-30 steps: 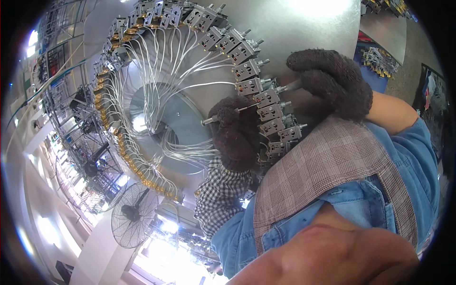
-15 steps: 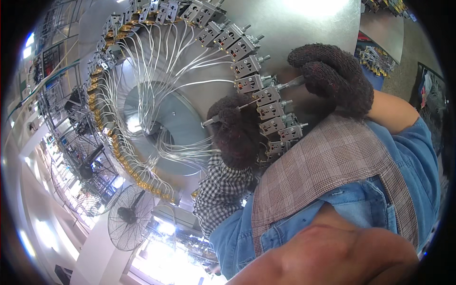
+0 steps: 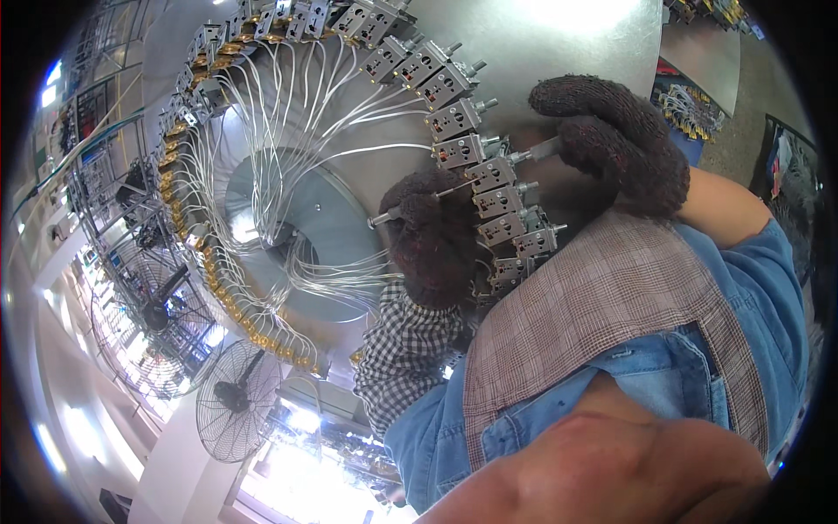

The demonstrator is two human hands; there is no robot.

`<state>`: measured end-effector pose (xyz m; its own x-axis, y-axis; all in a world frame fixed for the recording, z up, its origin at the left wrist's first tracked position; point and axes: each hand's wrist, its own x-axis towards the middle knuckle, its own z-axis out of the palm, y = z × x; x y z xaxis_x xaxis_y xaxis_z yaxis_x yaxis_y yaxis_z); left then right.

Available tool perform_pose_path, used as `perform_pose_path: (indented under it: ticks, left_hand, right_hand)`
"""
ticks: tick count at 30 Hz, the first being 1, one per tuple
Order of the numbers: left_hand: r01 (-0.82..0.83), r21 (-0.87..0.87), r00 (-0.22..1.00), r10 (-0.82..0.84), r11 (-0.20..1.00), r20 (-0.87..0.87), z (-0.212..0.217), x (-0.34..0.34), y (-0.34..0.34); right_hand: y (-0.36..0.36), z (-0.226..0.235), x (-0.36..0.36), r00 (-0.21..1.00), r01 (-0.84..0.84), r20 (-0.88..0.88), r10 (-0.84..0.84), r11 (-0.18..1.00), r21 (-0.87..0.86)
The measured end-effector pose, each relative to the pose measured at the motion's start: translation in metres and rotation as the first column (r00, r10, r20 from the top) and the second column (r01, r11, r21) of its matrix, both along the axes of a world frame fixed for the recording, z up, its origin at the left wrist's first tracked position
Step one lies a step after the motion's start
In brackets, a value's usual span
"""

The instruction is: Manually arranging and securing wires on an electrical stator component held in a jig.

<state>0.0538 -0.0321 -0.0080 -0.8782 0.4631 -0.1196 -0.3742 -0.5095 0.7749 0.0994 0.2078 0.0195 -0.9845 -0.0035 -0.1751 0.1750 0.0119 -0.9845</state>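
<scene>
A round metal fixture [image 3: 541,35] carries a ring of small grey switch units [image 3: 454,118], with white wires [image 3: 288,113] running in to a central disc [image 3: 305,210]. My left hand [image 3: 432,240], in a dark knitted glove with a checked sleeve, is closed around a thin metal rod [image 3: 384,217] that reaches one unit in the ring. My right hand [image 3: 615,140], also gloved, grips a short metal shaft [image 3: 541,150] that touches the stem of a neighbouring unit [image 3: 493,170]. Both hands sit at the ring's right side.
Brass fittings [image 3: 218,297] line the ring's left arc. A standing fan [image 3: 237,400] and metal racks [image 3: 131,262] are at the lower left. My blue denim shirt and checked apron [image 3: 602,306] fill the lower right. Trays of small parts [image 3: 690,109] lie at the upper right.
My right hand has edged slightly up and to the right on the shaft. My left hand keeps its hold on the rod, and the view has shifted a little.
</scene>
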Motion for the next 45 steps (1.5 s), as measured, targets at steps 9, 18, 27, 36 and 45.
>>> perform_pose_path:
  ticks: [9,18,27,36,45]
  left_hand:
    - [-0.085,-0.029,0.996,0.085,0.996,0.019,-0.006,0.005,-0.001]
    - [-0.141,-0.517,0.934,-0.061,0.844,-0.353,-0.010,0.001,-0.010]
    - [-0.034,-0.391,0.981,-0.044,0.920,-0.188,-0.002,0.002,-0.006]
    - [-0.138,-0.043,0.971,0.143,0.990,0.191,0.008,0.005,0.009]
    - [-0.161,-0.044,0.955,0.167,0.986,0.244,0.010,0.006,0.009]
  right_hand:
    - [0.006,-0.011,-0.005,0.806,0.059,-0.502,0.313,0.802,0.594]
    - [0.003,0.014,-0.001,0.996,-0.090,0.020,0.089,0.995,0.050]
    - [0.011,0.008,-0.003,0.922,-0.140,-0.290,0.257,0.919,0.368]
    - [0.003,0.017,-0.003,0.985,-0.103,-0.120,0.127,0.978,0.183]
    - [0.007,0.007,-0.002,0.955,-0.129,-0.214,0.204,0.939,0.319]
